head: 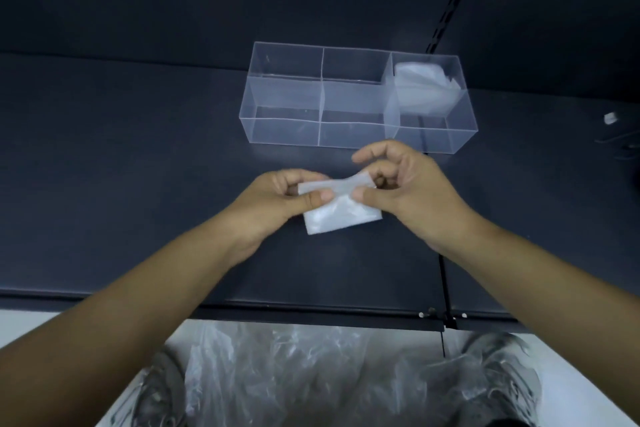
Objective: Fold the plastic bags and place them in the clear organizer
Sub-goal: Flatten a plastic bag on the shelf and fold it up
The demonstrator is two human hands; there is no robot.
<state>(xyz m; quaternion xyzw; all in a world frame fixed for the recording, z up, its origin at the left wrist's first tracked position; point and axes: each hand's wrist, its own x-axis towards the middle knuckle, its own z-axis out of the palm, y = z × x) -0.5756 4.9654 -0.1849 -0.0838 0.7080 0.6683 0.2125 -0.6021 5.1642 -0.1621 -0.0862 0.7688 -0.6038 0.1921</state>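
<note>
Head view: bag (341, 215) was pinched between both hands' fingers (320, 197), mid-fold; a final crease, then the organizer (284, 130), was judged next.

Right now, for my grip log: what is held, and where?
The folded plastic bag: left hand pinches its far-left corner, right hand its far-right corner.

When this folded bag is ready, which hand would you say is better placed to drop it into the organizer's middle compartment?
Probably the right hand: it pinches the folded plastic bag and sits just before the front wall of the clear organizer, nearer the empty middle compartment than the left hand.
</note>
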